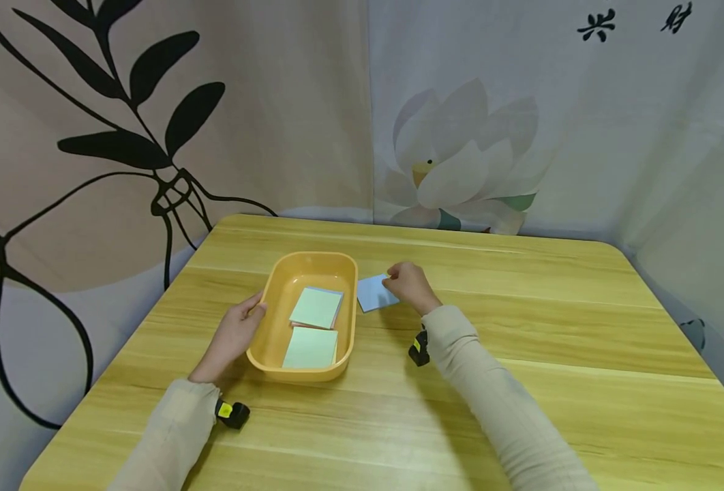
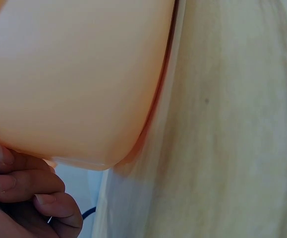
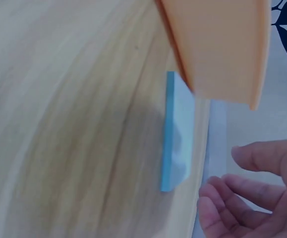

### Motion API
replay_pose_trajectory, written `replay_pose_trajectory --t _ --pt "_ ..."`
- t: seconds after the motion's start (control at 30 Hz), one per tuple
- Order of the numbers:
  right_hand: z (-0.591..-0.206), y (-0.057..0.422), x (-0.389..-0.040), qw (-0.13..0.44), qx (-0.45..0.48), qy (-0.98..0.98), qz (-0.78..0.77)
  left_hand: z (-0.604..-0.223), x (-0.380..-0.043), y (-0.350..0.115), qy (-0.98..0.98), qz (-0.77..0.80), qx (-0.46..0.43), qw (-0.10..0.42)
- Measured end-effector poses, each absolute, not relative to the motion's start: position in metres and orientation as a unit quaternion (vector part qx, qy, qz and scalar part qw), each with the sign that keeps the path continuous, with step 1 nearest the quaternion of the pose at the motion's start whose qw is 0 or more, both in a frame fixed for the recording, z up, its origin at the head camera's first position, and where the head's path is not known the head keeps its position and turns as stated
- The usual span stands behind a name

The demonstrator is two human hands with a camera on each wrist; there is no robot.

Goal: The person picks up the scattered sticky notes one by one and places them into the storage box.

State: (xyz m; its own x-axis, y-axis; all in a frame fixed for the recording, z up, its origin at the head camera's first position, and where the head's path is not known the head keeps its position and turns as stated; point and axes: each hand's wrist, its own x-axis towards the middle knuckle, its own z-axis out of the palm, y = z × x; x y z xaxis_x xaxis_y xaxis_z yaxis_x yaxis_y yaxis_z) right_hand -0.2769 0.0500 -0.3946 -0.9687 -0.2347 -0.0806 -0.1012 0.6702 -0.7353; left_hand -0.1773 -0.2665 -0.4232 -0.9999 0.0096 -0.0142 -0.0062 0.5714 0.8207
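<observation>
A yellow plastic tray [image 1: 274, 320] stands on the wooden table [image 1: 521, 327]. Two pale green note pads, one [image 1: 316, 307] behind the other [image 1: 310, 348], lie inside it. My left hand [image 1: 236, 334] grips the tray's left rim, with the thumb on top. In the left wrist view its fingers [image 2: 24, 186] curl against the tray wall [image 2: 74, 74]. A blue note pad [image 1: 373, 293] lies flat on the table just right of the tray. My right hand [image 1: 408, 285] is at the pad's right edge. The right wrist view shows its fingers [image 3: 242, 188] loosely curved beside the blue pad [image 3: 175, 134], holding nothing.
Printed cloth hangs behind the table and on both sides, with a lotus flower [image 1: 454, 164] at the back. The table's rounded far corners sit close to the cloth. Bare wood stretches to the right and toward me.
</observation>
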Motion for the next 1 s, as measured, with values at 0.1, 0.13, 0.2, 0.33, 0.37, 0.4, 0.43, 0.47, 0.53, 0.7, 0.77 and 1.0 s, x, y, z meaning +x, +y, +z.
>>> replay_pose_trajectory --t 0.1,0.13,0.2,0.33,0.37,0.4,0.43,0.47,0.53,0.7,0.77,1.0 --pt "-0.398 0.051 -0.276 0.087 -0.096 0.915 -0.382 -0.423 -0.177 -0.266 0.888 0.460 0.000 0.006" --pt "-0.399 0.052 -0.277 0.090 -0.097 0.915 -0.380 -0.423 -0.177 -0.266 0.888 0.460 -0.001 0.006" --pt "-0.402 0.052 -0.277 0.092 -0.100 0.917 -0.376 -0.423 -0.178 -0.266 0.888 0.459 0.000 0.007" --pt "-0.410 0.051 -0.279 0.112 -0.106 0.916 -0.371 -0.424 -0.178 -0.266 0.887 0.461 -0.001 0.009" --pt "-0.412 0.050 -0.280 0.113 -0.109 0.917 -0.367 -0.424 -0.178 -0.266 0.887 0.461 0.000 0.009" --pt "-0.413 0.050 -0.280 0.112 -0.111 0.918 -0.365 -0.424 -0.178 -0.267 0.887 0.461 0.001 0.009" --pt "-0.416 0.049 -0.281 0.116 -0.112 0.918 -0.364 -0.424 -0.178 -0.267 0.887 0.462 0.001 0.008" --pt "-0.417 0.048 -0.281 0.114 -0.113 0.920 -0.359 -0.424 -0.178 -0.267 0.887 0.462 0.002 0.008" --pt "-0.419 0.046 -0.282 0.111 -0.109 0.927 -0.342 -0.424 -0.178 -0.267 0.887 0.462 0.002 0.008" --pt "-0.417 0.040 -0.281 0.100 -0.088 0.950 -0.284 -0.424 -0.178 -0.267 0.886 0.463 -0.002 0.010" --pt "-0.415 0.038 -0.279 0.096 -0.081 0.952 -0.278 -0.423 -0.178 -0.267 0.887 0.462 -0.004 0.011" --pt "-0.410 0.038 -0.279 0.093 -0.079 0.947 -0.296 -0.422 -0.178 -0.267 0.890 0.456 -0.004 0.011"
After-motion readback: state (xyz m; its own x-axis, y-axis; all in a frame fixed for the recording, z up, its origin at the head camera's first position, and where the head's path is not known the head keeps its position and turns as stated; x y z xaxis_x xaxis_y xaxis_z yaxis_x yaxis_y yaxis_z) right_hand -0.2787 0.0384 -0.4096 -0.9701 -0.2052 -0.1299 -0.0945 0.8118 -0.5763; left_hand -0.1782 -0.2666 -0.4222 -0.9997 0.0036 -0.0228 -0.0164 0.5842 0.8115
